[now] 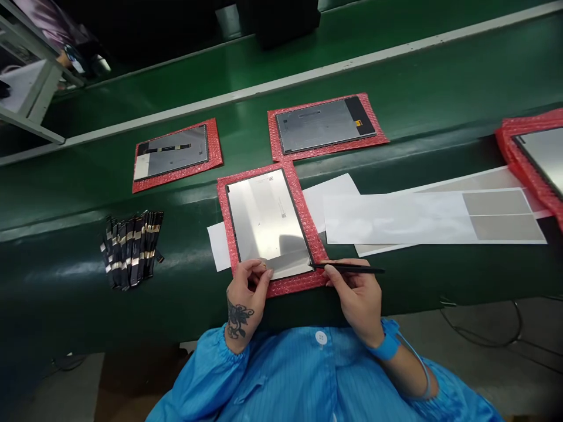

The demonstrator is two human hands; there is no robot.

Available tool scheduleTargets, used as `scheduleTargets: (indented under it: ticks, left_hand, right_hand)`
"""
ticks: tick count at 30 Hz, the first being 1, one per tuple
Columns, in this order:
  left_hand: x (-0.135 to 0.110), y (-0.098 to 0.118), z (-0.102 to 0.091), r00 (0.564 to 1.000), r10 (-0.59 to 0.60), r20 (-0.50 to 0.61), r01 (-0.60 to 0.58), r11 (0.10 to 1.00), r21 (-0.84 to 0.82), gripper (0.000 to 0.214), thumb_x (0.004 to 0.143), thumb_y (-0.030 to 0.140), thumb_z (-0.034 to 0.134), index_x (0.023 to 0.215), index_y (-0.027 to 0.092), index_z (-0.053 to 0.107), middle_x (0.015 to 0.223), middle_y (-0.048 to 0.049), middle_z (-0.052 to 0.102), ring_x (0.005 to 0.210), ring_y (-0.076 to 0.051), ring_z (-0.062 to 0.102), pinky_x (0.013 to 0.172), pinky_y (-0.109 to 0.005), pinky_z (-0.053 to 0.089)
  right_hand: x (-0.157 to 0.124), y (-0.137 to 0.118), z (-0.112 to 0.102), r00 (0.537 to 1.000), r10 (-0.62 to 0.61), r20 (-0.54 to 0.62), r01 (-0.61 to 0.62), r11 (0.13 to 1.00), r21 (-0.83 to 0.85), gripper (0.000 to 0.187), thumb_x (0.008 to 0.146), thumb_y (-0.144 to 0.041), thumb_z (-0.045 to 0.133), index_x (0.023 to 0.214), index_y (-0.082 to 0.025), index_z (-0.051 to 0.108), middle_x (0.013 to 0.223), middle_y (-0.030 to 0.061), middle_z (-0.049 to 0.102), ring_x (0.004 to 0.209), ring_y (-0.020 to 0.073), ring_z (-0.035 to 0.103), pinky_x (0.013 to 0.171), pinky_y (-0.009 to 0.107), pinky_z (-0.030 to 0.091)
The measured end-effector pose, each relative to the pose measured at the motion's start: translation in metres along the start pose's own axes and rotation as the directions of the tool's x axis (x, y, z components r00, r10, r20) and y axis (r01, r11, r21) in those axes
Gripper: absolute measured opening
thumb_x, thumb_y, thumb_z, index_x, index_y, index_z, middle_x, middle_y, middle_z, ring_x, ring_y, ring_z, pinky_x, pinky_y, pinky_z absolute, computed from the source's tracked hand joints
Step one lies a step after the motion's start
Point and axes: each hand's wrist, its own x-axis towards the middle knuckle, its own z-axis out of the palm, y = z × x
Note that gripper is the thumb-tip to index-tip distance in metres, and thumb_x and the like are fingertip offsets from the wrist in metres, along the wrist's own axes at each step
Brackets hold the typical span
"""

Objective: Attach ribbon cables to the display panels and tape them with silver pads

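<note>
A silvery display panel [264,217] lies on a red bubble-wrap sheet [299,287] right in front of me. Across its near end runs a grey strip [288,263], seemingly adhesive film. My left hand [251,287] pinches the left end of this strip between thumb and fingers. Black tweezers [358,268] are held in my right hand [358,296], their tip touching the panel's near right corner by the strip's other end. Whether the tips grip the strip is too small to tell.
Two more panels [176,153] [325,126] lie on red wrap farther back, and another panel [545,155] at right. A pile of black flex cables [132,249] is at left. White sheets [396,220] with grey pieces lie right of the panel. Behind runs a pale rail [264,88].
</note>
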Motion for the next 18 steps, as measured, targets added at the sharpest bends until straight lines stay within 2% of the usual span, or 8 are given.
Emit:
scheduleTargets:
  ticks: [6, 18]
  left_hand:
    - [-0.0008, -0.0026, 0.0025, 0.999, 0.026, -0.027, -0.026, 0.999, 0.022, 0.016, 0.078, 0.03, 0.076, 0.09, 0.023, 0.068, 0.076, 0.0006, 0.072, 0.061, -0.013, 0.063, 0.063, -0.025, 0.054]
    - [-0.0017, 0.0008, 0.0021, 0.998, 0.061, -0.01, -0.059, 0.994, 0.091, 0.012, 0.08, 0.028, 0.074, 0.09, 0.023, 0.069, 0.075, 0.0007, 0.072, 0.062, -0.014, 0.063, 0.065, -0.026, 0.055]
  right_hand:
    - [-0.0007, -0.0004, -0.0009, 1.0, 0.025, -0.003, -0.025, 1.0, 0.001, 0.034, 0.079, -0.054, 0.082, 0.085, -0.023, 0.068, 0.072, 0.0021, 0.074, 0.054, 0.0203, 0.067, 0.05, 0.035, 0.06]
    - [-0.0016, 0.0055, -0.0013, 1.0, 0.012, -0.019, -0.012, 1.0, -0.022, 0.03, 0.08, -0.048, 0.082, 0.087, -0.023, 0.067, 0.073, 0.0008, 0.073, 0.056, 0.0184, 0.067, 0.052, 0.032, 0.059]
